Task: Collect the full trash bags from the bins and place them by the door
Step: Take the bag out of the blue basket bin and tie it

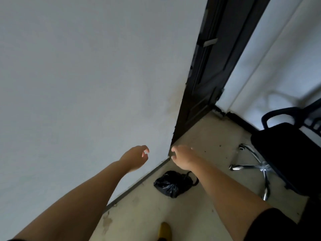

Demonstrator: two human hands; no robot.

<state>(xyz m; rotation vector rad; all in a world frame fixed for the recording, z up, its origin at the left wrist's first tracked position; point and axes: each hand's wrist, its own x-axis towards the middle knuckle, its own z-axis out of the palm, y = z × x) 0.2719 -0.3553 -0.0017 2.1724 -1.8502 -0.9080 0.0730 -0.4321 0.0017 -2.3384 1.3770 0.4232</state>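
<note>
View from the head camera, looking down along both outstretched bare forearms. Far left: a pale grey wall point(86, 75) fills most of the field, meeting the floor point(205, 136) along a dark skirting strip point(139, 182). Left hand point(136, 158): raised in front of the wall, fingers point(145, 151) loosely curled and empty, holding nothing. Right hand point(182, 159): level with the wall's corner edge, fingers relaxed and slightly spread, likewise empty. Below and between the hands: a black trash bag point(171, 184), knotted at its top, lying on the floor just beside the skirting strip and near the dark door point(208, 75), which stands beyond the wall corner. Bottom centre: a yellow shoe tip point(165, 229). Right: a black office chair point(284, 153) on a chromed star base point(262, 168), standing apart from the bag, before a white wall point(278, 58).
</note>
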